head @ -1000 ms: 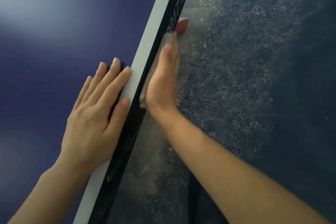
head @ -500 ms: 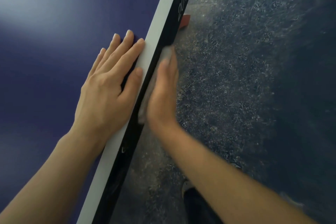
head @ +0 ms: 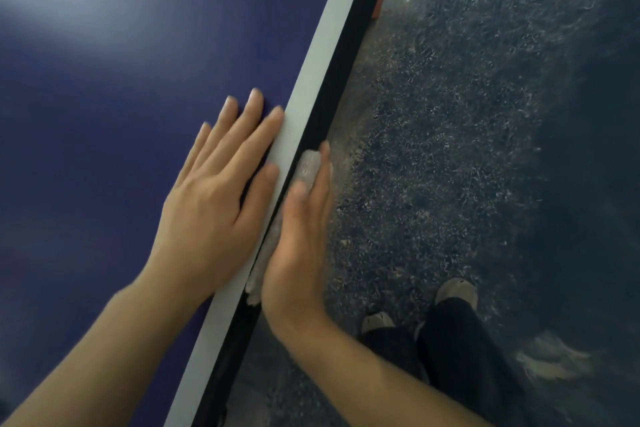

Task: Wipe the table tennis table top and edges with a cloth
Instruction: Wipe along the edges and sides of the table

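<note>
Two hands work the table's side: our right hand (head: 298, 236) presses the grey cloth (head: 306, 168) flat against the black edge (head: 332, 87) with straight fingers, while our left hand (head: 214, 198) rests open-palmed on the blue table top (head: 138, 62) beside the white border line (head: 325, 42). We judge the edge wiping underway, with long stretches of edge left; whether the top is done we cannot tell.

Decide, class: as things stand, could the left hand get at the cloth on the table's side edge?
Probably yes. The left hand lies flat on the blue top beside the white line, and the cloth sits just over the edge under the right hand, which covers most of it.
</note>
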